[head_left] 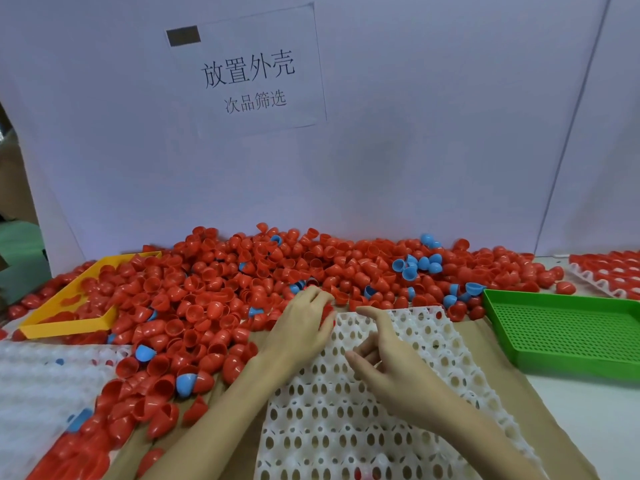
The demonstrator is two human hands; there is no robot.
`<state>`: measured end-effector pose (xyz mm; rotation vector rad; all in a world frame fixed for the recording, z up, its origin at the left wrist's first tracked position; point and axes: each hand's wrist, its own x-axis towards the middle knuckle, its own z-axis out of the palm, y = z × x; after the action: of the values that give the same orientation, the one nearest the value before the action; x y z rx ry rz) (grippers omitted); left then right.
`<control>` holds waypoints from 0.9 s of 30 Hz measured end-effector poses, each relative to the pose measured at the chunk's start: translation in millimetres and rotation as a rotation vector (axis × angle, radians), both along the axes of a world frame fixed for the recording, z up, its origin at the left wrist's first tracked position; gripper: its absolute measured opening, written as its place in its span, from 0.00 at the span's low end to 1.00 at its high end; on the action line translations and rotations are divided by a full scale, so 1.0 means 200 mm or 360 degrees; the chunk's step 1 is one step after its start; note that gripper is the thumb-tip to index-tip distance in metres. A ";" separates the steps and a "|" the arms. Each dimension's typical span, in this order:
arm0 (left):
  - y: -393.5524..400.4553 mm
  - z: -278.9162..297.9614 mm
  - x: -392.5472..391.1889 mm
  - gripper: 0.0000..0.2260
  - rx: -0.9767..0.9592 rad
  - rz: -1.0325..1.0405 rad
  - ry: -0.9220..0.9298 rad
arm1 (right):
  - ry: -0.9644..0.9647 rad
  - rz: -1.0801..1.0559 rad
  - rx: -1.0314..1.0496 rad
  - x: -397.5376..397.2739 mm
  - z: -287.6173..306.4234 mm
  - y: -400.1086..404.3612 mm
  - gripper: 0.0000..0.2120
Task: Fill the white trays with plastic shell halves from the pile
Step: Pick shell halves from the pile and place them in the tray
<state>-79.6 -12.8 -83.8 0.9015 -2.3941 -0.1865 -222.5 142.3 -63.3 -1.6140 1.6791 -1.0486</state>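
White tray (408,403) sockets open w/ room above; shell pile (242,278) crowds far & left edges, green tray (568,341) right.

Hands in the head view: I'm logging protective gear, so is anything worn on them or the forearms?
Nothing is worn. The left hand and right hand are bare, without gloves, rings or watch, and both forearms are bare with no sleeves in view.

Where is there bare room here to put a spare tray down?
Free: the tabletop right of the white tray, in front of the green tray, whose floor is bare too. Crowded: the shell pile spilling over the yellow tray.
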 end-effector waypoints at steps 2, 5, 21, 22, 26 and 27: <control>0.01 -0.02 -0.01 0.17 0.0020 -0.0067 -0.0070 | 0.0015 0.0009 0.0008 0.00 -0.01 0.00 0.31; -0.01 -0.03 -0.01 0.17 0.0007 -0.0114 -0.0131 | 0.0006 0.0034 0.0033 0.00 -0.01 0.00 0.27; -0.30 0.09 -0.19 0.18 0.0143 -0.0069 -0.0023 | -0.0389 0.0036 0.0290 -0.05 0.01 0.00 0.09; -0.34 0.10 -0.23 0.20 0.0140 0.0003 -0.0139 | -0.0394 0.0033 0.0296 -0.05 0.01 0.00 0.09; -0.49 0.08 -0.33 0.20 0.0243 0.0244 -0.0507 | -0.0399 0.0031 0.0312 -0.06 0.01 0.00 0.08; -0.51 0.08 -0.34 0.19 0.0272 0.0255 -0.0508 | -0.0387 0.0031 0.0309 -0.07 0.01 -0.01 0.08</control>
<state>-147.6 -114.8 -68.6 1.2805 -2.6092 -0.2002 -236.0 141.0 -61.3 -1.3207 1.5473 -0.9947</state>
